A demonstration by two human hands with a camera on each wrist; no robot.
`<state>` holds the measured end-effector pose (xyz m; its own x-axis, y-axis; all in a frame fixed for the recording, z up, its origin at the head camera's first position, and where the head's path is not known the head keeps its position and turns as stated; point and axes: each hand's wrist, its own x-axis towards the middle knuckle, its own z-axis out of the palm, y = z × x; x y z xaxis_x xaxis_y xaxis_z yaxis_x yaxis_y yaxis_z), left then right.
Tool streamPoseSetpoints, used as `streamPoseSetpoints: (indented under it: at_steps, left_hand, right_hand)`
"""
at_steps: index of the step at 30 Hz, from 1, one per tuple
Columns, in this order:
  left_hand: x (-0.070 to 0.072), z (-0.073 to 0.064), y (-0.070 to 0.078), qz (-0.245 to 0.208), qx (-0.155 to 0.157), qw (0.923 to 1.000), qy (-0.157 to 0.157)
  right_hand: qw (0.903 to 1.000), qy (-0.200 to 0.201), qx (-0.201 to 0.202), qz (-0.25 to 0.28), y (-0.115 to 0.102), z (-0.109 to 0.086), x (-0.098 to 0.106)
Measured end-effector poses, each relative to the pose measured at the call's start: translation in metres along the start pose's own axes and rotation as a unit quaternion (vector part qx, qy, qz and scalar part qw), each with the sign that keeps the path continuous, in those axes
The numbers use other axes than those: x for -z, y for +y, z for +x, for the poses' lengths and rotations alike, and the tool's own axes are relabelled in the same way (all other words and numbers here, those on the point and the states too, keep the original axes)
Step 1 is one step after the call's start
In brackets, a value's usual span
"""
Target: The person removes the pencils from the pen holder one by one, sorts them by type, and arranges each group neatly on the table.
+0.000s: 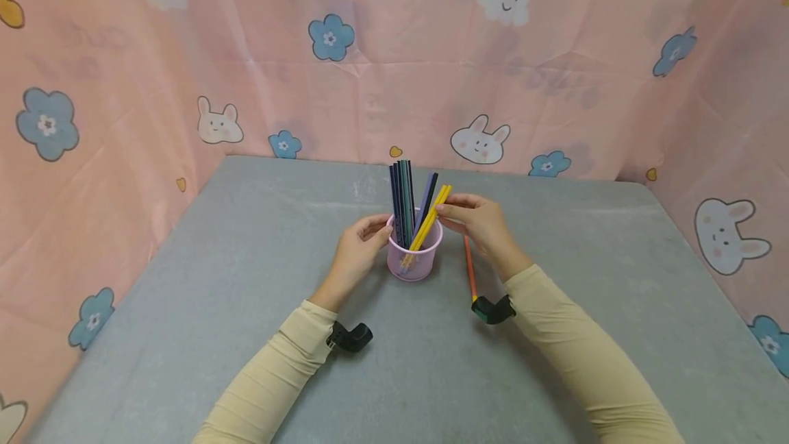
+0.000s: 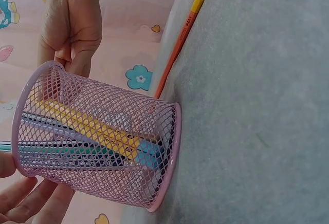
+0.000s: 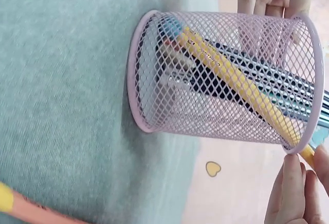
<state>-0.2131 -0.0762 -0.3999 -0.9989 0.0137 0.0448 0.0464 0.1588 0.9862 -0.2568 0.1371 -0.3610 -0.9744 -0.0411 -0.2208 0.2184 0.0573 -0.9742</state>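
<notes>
A pink mesh pencil cup [image 1: 414, 275] stands upright on the grey table, holding several dark pencils [image 1: 401, 204] and a pair of yellow pencils [image 1: 431, 218] leaning right. My left hand [image 1: 357, 250] grips the cup's left side, thumb at the rim and fingers around the wall. With thumb and fingers, my right hand [image 1: 483, 223] pinches the yellow pencils just above the right rim; its fingertips sit right at that rim in the right wrist view. Through the mesh, the yellow pencils' blue lower ends [image 2: 148, 154] show at the cup's bottom.
An orange pencil [image 1: 470, 269] with a yellow end lies on the table [image 1: 407, 375] right of the cup, partly beneath my right hand. Black wrist cameras [image 1: 353, 338] hang under both sleeves. Pink patterned cloth [image 1: 382, 88] surrounds the table's back and sides.
</notes>
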Motion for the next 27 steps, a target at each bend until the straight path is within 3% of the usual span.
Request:
streamPoseSetpoints:
  at_steps: [7, 13, 27]
  left_hand:
    - [0.0, 0.001, 0.0, -0.002, -0.01, 0.9999, 0.001]
    - [0.0, 0.002, -0.001, -0.013, -0.01, 0.9999, 0.0]
    - [-0.001, 0.002, 0.0, -0.019, -0.01, 0.9998, 0.001]
  right_hand:
    - [0.9995, 0.006, 0.008, 0.03, 0.0, 0.0, -0.002]
    - [0.9958, 0.027, 0.008, 0.087, -0.004, -0.001, -0.001]
    - [0.9865, 0.054, 0.055, 0.145, -0.018, -0.009, 0.013]
